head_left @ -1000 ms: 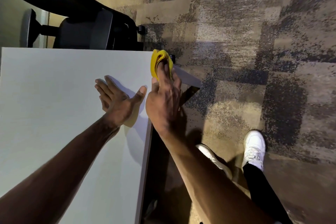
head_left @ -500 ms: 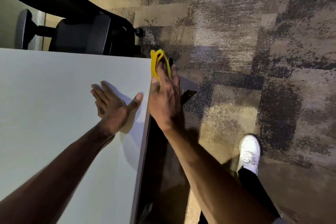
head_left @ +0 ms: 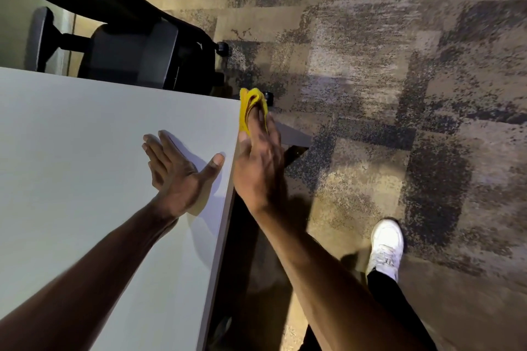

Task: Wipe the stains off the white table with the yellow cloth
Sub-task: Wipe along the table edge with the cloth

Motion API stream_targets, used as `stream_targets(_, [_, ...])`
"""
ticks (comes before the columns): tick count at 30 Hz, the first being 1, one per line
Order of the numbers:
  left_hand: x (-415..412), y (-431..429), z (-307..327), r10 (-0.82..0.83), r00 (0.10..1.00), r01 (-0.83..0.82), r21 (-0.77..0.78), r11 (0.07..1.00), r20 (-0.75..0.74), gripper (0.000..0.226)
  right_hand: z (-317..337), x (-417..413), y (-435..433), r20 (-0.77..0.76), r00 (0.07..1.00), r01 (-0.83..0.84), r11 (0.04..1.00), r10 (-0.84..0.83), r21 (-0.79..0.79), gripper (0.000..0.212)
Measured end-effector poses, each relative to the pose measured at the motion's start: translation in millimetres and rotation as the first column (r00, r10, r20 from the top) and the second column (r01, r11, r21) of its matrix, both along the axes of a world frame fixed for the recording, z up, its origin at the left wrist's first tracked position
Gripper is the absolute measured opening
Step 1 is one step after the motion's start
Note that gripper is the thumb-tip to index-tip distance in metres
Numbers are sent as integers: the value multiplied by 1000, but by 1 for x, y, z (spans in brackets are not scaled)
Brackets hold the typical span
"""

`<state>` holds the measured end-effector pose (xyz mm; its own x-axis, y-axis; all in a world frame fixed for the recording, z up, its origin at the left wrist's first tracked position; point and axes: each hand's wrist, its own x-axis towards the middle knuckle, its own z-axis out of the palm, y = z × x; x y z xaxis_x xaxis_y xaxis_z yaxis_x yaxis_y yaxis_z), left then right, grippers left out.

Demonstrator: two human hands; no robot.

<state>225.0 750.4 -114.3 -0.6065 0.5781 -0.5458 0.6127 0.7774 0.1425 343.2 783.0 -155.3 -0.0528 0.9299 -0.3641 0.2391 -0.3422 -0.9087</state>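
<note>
The white table [head_left: 71, 151] fills the left half of the view; no stain shows on its top. My left hand [head_left: 176, 171] lies flat on the tabletop near the right edge, fingers straight and thumb spread. My right hand [head_left: 259, 162] is just past that edge, holding the folded yellow cloth [head_left: 251, 105] against the table's side near its far right corner. My fingers cover the lower part of the cloth; its folded end sticks out beyond my fingertips.
A black office chair [head_left: 137, 54] stands behind the table's far edge, its castors [head_left: 222, 47] on the patterned carpet [head_left: 385, 80]. My foot in a white shoe [head_left: 386, 245] is on the floor at the right. A dark table leg base [head_left: 293, 137] lies beneath the corner.
My right hand and the cloth have stayed at the table's right edge near the far corner. The view has shifted slightly, and my feet have stepped: only one white shoe shows now.
</note>
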Motion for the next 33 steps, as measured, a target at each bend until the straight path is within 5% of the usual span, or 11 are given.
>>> stream_targets(4, [4, 3, 8, 1, 999, -1, -14, 1000, 40, 185, 3, 4, -56, 30, 998, -66, 993, 63, 103, 47])
stream_targets(7, [8, 4, 12, -7, 999, 8, -27, 1000, 35, 192, 3, 14, -96, -28, 984, -178, 984, 178, 9, 48])
stream_targets(13, [8, 7, 13, -7, 999, 9, -33, 999, 49, 192, -4, -2, -23, -61, 998, -19, 998, 23, 57, 50])
stream_targets(22, [5, 6, 13, -31, 996, 34, -32, 999, 80, 186, 7, 9, -71, -145, 986, -98, 993, 88, -69, 53])
stream_targets(28, [1, 4, 10, -24, 995, 25, -13, 1000, 94, 182, -6, 0, 1, -83, 992, -103, 982, 90, -158, 55])
stream_targets(33, [-7, 0, 4, -47, 993, 49, -11, 999, 106, 175, 8, 10, -35, -99, 990, -106, 991, 98, -82, 49])
